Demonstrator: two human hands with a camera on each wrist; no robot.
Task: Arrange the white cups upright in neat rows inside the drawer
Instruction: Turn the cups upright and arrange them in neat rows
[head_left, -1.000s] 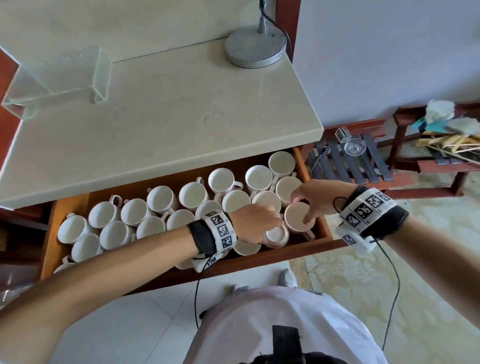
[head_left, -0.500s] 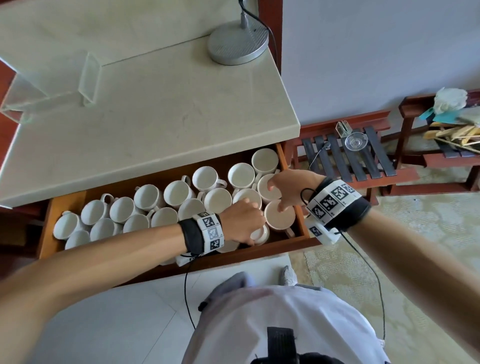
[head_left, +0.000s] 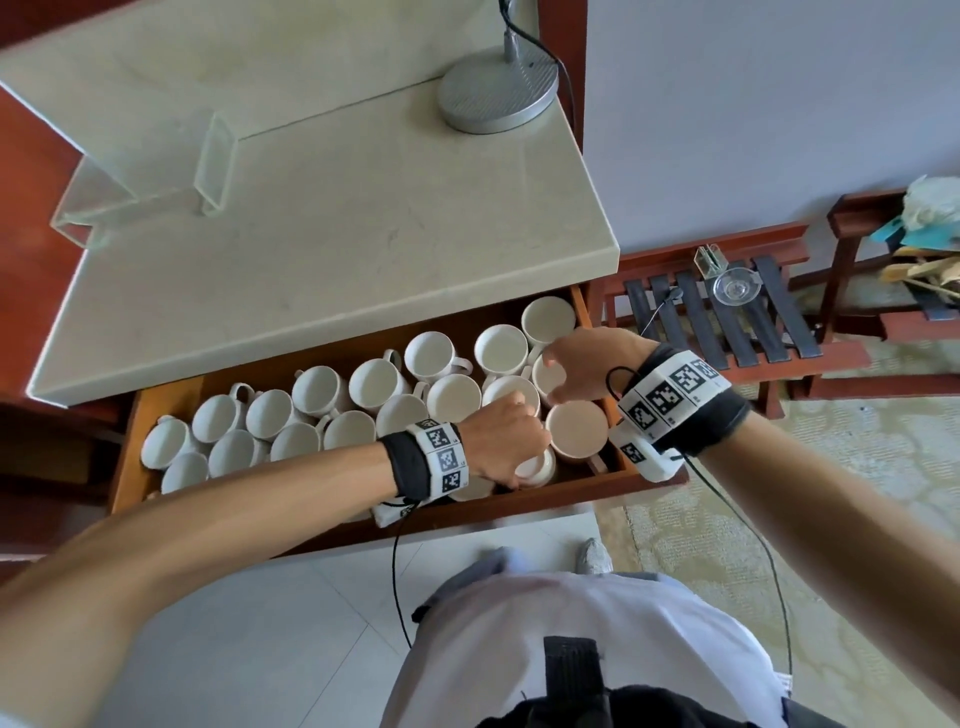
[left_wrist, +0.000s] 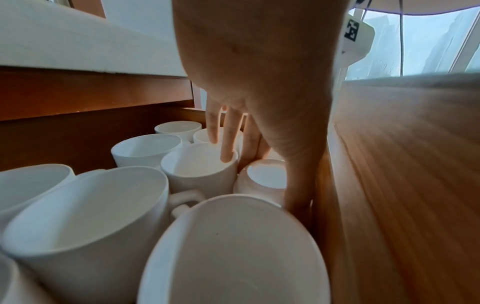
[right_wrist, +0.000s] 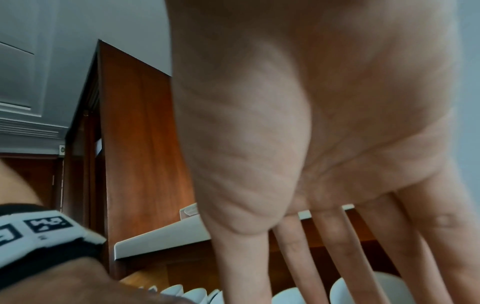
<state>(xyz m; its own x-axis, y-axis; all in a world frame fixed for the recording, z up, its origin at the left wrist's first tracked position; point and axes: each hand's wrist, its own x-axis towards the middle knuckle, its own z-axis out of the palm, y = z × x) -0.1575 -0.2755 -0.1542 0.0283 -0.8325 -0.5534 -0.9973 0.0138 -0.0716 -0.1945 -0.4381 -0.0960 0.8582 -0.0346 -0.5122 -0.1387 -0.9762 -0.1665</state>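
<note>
Open drawer (head_left: 124, 467) under the counter (head_left: 322, 249), packed with white cups (head_left: 270, 415), nearly all upright, mouths up, in rough rows running left to right. Clear stand (head_left: 156, 187) on the counter's left part, lamp base (head_left: 496, 93) at its far right corner.

Near the drawer's right front: left hand (head_left: 501, 441) reaching down, gripping an inverted cup (left_wrist: 265, 176) that stands base up against the front wall, thumb down one side, fingers (left_wrist: 228, 148) down the far side, one fingertip dipping over the rim of the upright neighbour (left_wrist: 200, 170). Large cups in the wrist view's foreground, one handle between them.

Further right: right hand (head_left: 582, 369) above the cups by the drawer's right wall, fingers (right_wrist: 337, 246) straight, spread and pointing down, holding nothing; contact with a rim not clear. Just in front of it, an upright cup (head_left: 576, 431) in the front right corner.

Right of the drawer, on the floor: slatted rack (head_left: 727, 322) with a glass dish (head_left: 737, 286).
</note>
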